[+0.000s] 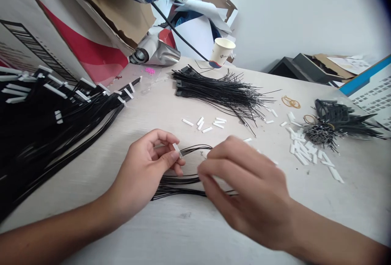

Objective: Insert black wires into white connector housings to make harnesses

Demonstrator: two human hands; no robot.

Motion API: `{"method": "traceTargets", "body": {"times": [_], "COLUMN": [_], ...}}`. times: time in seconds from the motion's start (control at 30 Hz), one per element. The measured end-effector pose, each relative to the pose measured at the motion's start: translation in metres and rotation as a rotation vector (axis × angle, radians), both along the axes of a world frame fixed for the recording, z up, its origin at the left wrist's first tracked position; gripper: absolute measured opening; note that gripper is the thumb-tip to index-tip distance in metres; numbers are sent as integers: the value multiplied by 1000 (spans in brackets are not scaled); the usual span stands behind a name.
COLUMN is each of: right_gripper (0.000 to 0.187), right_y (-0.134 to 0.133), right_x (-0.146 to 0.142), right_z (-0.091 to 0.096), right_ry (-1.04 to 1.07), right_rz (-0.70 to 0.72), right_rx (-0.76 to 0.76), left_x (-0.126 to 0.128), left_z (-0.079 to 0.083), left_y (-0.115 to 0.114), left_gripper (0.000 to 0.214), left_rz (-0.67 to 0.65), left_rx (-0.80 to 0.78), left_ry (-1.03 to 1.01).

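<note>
My left hand [149,157] is closed, pinching a small white connector housing [177,150] between thumb and fingers. Several thin black wires [195,148] leave the housing and curve to the right, passing behind my right hand [247,187]. That hand is blurred, with its thumb and fingertips brought together close to the wires; whatever lies between them is hidden. A tiny silvery wire tip [203,155] shows just by its fingertips. More black wires [180,191] lie on the table beneath both hands.
Loose white housings [218,123] lie beyond my hands, with a larger heap [302,147] at right. A black wire bundle [214,90] lies behind, near a paper cup [222,51]. Finished-looking harnesses [91,130] fill the left side. A banded bundle [332,122] sits far right.
</note>
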State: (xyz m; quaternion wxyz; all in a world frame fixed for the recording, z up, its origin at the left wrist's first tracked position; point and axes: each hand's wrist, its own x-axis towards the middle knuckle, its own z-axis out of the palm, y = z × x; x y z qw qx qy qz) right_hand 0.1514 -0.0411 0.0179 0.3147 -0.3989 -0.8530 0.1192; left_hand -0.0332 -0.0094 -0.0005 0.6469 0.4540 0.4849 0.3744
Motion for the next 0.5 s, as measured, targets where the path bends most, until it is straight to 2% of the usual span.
{"method": "traceTargets", "body": {"times": [0.1, 0.17, 0.37, 0.5], "right_gripper": [15, 17, 17, 14], "right_y": [-4, -2, 1, -4], "right_x": [-4, -8, -13, -13], "right_z": [-9, -16, -19, -19], "right_ry": [-128, -183, -138, -210], "right_rz": [137, 148, 160, 169], "right_rx": [-268, -361, -449, -327], "left_x": [0, 1, 2, 2], "left_z": [0, 1, 2, 1], "left_y": [-1, -1, -2, -1], "left_gripper": [11, 11, 10, 11], "left_rz": [20, 24, 6, 5], "left_rx": [-8, -12, -12, -11], "left_ry": [-8, 0, 0, -11]}}
